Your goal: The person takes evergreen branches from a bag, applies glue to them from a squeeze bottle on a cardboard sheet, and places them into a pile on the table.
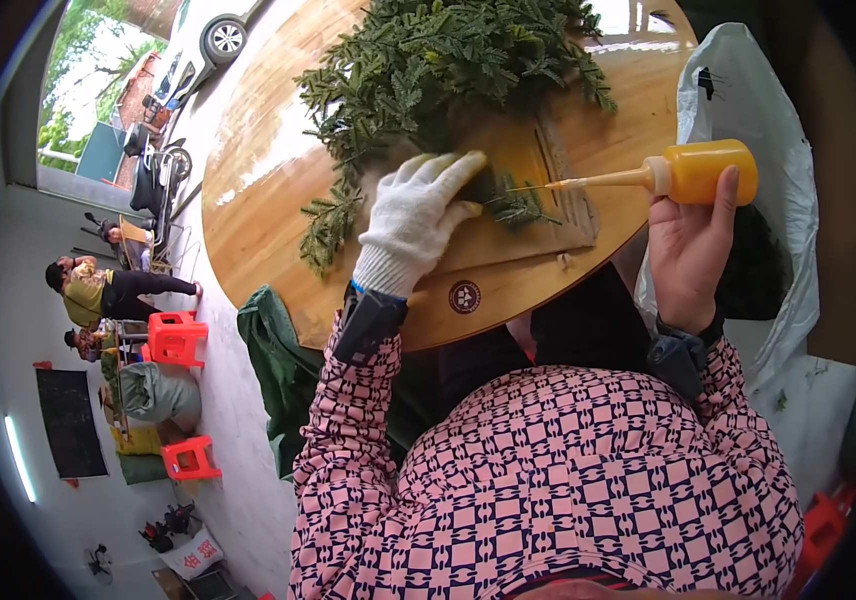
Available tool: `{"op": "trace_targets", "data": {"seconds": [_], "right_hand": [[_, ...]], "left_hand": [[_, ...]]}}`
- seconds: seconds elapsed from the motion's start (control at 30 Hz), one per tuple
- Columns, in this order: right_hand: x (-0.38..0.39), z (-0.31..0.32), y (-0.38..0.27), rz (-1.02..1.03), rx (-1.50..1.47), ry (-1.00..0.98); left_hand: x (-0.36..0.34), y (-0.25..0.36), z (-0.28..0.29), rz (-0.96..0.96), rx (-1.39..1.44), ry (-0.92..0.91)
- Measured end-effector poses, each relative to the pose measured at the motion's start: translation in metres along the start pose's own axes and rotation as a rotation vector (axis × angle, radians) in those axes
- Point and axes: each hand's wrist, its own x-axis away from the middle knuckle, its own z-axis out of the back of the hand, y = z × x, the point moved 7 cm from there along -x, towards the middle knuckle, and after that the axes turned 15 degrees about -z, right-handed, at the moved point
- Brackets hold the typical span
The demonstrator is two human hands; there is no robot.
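Observation:
My left hand (420,212), in a white knit glove, is over the round wooden table (258,200). Its fingers stretch to the right, and the thumb is apart from them. Just beyond the thumb is a small green artificial sprig (520,203); whether the glove touches its stem I cannot tell. My bare right hand (693,245) grips a yellow-orange squeeze bottle (703,172), tilted nearly level. Its long thin nozzle (598,181) points left, with the tip at the sprig.
A big heap of green artificial branches (448,65) covers the far side of the table. A flat wooden board (548,235) lies under the sprig. At the right hangs a white plastic bag (798,200). Red stools (176,338) and other people (98,290) are at the left.

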Motion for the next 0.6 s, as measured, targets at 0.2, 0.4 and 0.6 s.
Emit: {"op": "trace_targets", "data": {"seconds": [0.2, 0.4, 0.6], "right_hand": [[-0.002, -0.010, -0.005, 0.057, 0.072, -0.049], [-0.007, -0.028, 0.004, 0.099, 0.143, -0.083], [-0.005, -0.033, 0.007, 0.117, 0.158, -0.061]], "left_hand": [[0.017, 0.005, 0.005, 0.217, 0.001, -0.025], [0.012, 0.006, 0.012, 0.100, 0.000, 0.166], [0.019, -0.008, -0.007, 0.166, 0.065, 0.090]]}}
